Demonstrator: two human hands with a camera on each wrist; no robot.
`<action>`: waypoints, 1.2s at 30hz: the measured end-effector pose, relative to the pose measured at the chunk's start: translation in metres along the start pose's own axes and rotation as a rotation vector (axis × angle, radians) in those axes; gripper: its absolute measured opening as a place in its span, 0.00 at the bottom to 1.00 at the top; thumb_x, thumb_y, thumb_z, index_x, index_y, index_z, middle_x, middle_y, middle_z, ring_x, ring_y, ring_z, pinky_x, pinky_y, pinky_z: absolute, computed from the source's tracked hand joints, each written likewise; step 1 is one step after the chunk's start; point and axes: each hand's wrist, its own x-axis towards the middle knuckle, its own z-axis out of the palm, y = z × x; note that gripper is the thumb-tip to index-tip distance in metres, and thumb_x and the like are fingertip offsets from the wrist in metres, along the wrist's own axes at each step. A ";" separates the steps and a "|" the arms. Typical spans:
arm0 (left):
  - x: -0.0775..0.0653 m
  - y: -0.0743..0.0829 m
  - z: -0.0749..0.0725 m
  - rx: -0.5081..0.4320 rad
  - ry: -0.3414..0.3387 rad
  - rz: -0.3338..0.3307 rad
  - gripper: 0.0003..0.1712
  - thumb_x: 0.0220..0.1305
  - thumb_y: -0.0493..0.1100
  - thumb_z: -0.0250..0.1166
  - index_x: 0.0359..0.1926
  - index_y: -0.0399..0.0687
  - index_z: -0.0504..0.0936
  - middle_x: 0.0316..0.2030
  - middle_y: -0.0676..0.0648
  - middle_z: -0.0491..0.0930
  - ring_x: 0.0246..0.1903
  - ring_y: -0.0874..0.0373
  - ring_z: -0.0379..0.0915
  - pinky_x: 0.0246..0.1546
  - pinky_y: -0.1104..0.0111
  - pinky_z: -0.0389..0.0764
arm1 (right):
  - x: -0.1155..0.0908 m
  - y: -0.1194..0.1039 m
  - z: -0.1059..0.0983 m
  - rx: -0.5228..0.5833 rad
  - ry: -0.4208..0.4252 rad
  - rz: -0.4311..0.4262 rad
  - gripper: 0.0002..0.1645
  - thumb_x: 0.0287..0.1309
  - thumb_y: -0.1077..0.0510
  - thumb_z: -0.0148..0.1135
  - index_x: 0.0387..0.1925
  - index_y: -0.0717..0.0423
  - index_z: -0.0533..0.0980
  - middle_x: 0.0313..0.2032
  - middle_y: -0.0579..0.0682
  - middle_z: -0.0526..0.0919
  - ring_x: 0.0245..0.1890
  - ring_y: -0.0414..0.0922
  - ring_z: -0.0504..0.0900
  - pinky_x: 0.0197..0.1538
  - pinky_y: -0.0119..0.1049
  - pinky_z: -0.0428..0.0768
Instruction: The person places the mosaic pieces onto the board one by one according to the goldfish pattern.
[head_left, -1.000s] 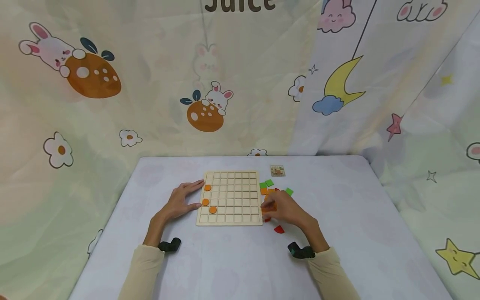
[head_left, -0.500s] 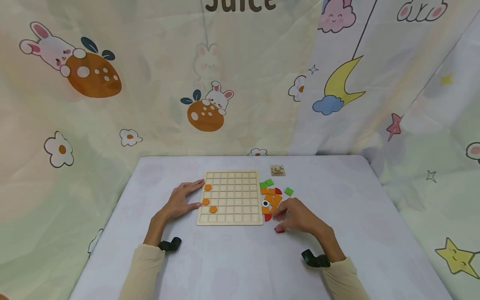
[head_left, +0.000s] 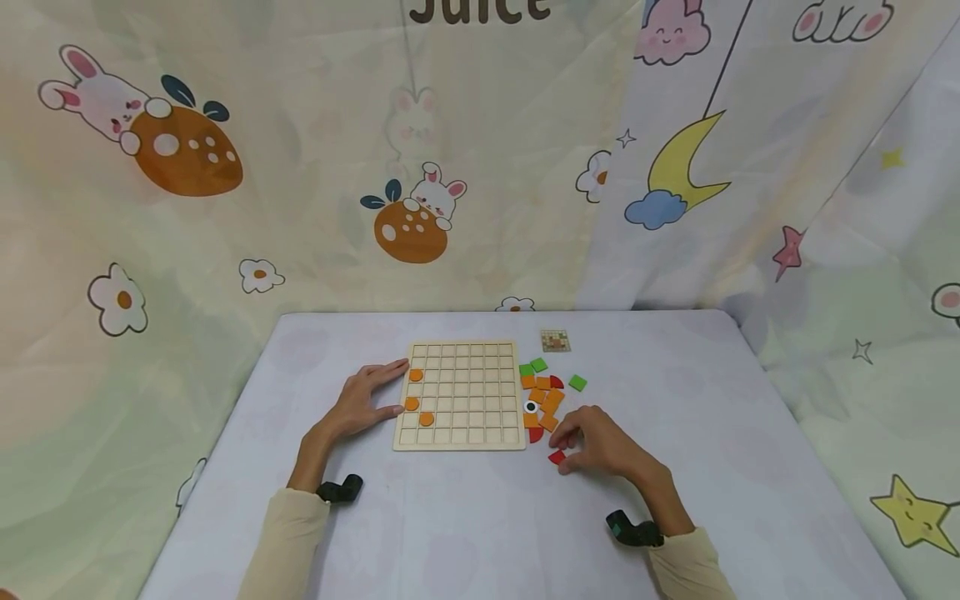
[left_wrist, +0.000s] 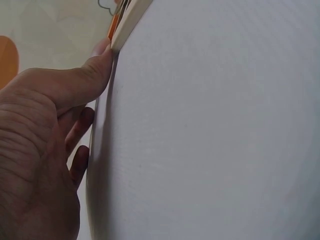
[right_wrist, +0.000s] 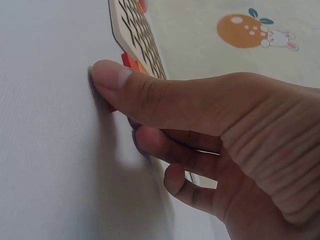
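In the head view a pale wooden grid board (head_left: pixel 468 396) lies on the table with three orange discs, one of them the upper disc (head_left: pixel 416 376), in cells near its left side. My left hand (head_left: pixel 362 402) touches the board's left edge with extended fingers and thumb; the left wrist view shows that thumb (left_wrist: pixel 82 82) at the board's corner. Just right of the board, my right hand (head_left: pixel 596 442) is lowered over a red wedge-shaped piece (head_left: pixel 556 457), thumb beside it and fingertips just beyond. In the right wrist view the thumb hides most of this piece (right_wrist: pixel 112 108).
Beside the board's right edge lie several orange pieces (head_left: pixel 552 402), a black-and-white eye disc (head_left: pixel 531 407), another red piece (head_left: pixel 536 435) and green squares, one set apart (head_left: pixel 577 382). A small patterned card (head_left: pixel 555 341) lies behind them. A printed cloth (head_left: pixel 495 167) hangs behind the table.
My right hand has moved from the loose pieces by the board's edge toward the front right, to the separate red piece. My left hand stays at the board's left edge.
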 end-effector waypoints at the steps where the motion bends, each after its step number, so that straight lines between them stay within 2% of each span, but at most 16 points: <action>1: 0.000 0.000 0.000 -0.002 0.001 0.000 0.50 0.64 0.47 0.80 0.83 0.51 0.69 0.84 0.47 0.66 0.77 0.38 0.64 0.73 0.34 0.58 | 0.000 0.000 0.000 0.004 0.002 -0.001 0.15 0.46 0.56 0.90 0.38 0.46 0.92 0.34 0.36 0.91 0.37 0.41 0.82 0.44 0.32 0.83; 8: 0.000 0.002 -0.001 -0.009 -0.001 -0.001 0.49 0.64 0.48 0.80 0.83 0.51 0.69 0.84 0.46 0.66 0.77 0.38 0.63 0.75 0.32 0.57 | -0.003 0.002 0.000 0.016 0.004 -0.006 0.16 0.46 0.56 0.91 0.38 0.48 0.92 0.35 0.38 0.91 0.36 0.41 0.81 0.42 0.32 0.83; 18: 0.000 0.003 0.000 -0.011 0.000 -0.013 0.49 0.64 0.47 0.80 0.83 0.50 0.69 0.84 0.46 0.66 0.77 0.37 0.63 0.75 0.32 0.56 | -0.007 0.004 0.001 0.017 0.019 -0.005 0.13 0.50 0.56 0.89 0.38 0.45 0.93 0.35 0.37 0.91 0.37 0.40 0.82 0.44 0.33 0.82; 28: -0.002 0.003 0.001 0.018 0.032 0.021 0.48 0.65 0.47 0.80 0.82 0.47 0.70 0.82 0.43 0.68 0.75 0.35 0.65 0.70 0.32 0.59 | -0.009 0.005 0.003 0.012 0.026 -0.024 0.11 0.52 0.58 0.87 0.37 0.45 0.92 0.35 0.37 0.91 0.36 0.39 0.81 0.43 0.31 0.81; 36: -0.002 0.005 0.000 0.006 0.026 0.011 0.48 0.65 0.48 0.80 0.82 0.47 0.70 0.82 0.43 0.68 0.75 0.35 0.65 0.72 0.31 0.58 | -0.009 0.005 0.005 0.001 0.051 -0.055 0.10 0.54 0.57 0.86 0.38 0.46 0.91 0.35 0.36 0.90 0.36 0.38 0.81 0.44 0.31 0.83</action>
